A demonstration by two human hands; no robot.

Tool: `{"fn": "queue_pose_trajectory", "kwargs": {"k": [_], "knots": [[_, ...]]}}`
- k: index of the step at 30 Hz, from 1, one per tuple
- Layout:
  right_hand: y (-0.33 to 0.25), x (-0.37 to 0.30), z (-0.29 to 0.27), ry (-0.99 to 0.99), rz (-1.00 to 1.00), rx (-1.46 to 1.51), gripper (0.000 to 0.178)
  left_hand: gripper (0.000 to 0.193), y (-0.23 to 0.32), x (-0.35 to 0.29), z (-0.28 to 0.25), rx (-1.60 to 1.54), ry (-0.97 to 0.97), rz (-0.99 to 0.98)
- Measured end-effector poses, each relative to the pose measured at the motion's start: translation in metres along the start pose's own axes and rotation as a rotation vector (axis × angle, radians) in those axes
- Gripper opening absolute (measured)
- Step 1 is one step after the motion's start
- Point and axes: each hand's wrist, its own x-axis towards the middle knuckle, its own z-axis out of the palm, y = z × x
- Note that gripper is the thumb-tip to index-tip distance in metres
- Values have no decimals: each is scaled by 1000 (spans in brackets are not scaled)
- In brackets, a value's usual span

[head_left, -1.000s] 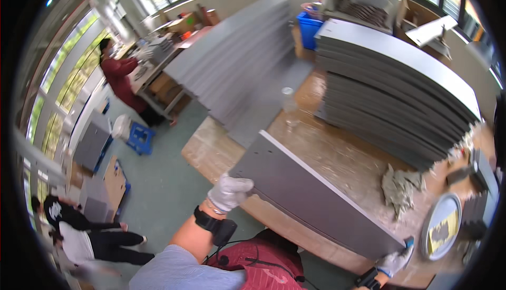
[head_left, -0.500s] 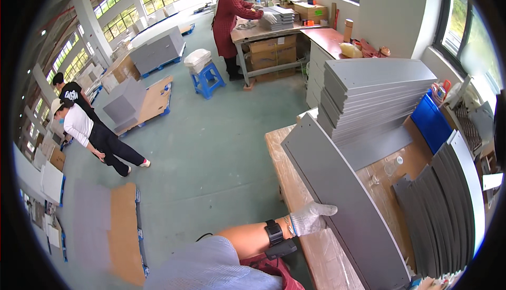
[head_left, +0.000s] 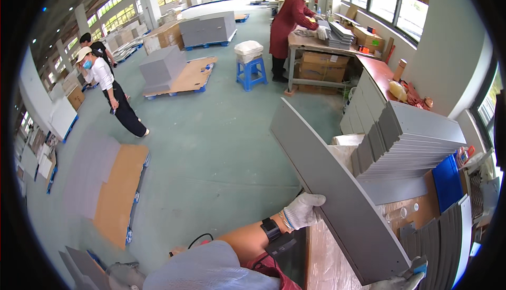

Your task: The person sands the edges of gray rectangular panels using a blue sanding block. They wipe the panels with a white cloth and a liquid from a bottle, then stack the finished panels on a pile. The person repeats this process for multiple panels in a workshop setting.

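Observation:
A long flat grey panel point(head_left: 337, 190) is held up at a slant in front of me, its far end over the floor. My left hand point(head_left: 304, 211), in a white knit glove, grips its left long edge, thumb on the upper face. At the panel's near right corner is my gloved right hand point(head_left: 403, 281), partly cut off by the lower rim, its fingers closed about that end. Against those fingers shows a small blue thing point(head_left: 420, 264) whose kind I cannot make out. Below the panel lies the plastic-covered workbench point(head_left: 332, 258).
A tall stack of grey panels point(head_left: 416, 137) stands on the bench beyond, with more upright panels point(head_left: 445, 242) at the right. Nearby are a blue bin point(head_left: 448, 182) and clear cups point(head_left: 396, 214). A co-worker point(head_left: 290, 26) stands at another table; a person point(head_left: 113, 90) walks at left.
The panel has been lifted and swung off the bench, its far end now over the floor. My right hand has come into view at its near end. My view has turned left.

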Motion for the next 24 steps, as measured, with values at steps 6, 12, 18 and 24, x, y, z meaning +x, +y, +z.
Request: {"fn": "queue_pose_trajectory", "kwargs": {"k": [6,12,18,24], "knots": [[9,-3,12,-71,206,176,38,46,25,-55,1,-48,7,183],[16,31,59,-291,171,47,43,57,39,-102,14,-34,38,330],[29,148,80,-309,144,-48,44,39,29,-105,19,-50,1,267],[80,243,-13,-743,80,84,41,38,34,-124,19,-68,13,337]]}}
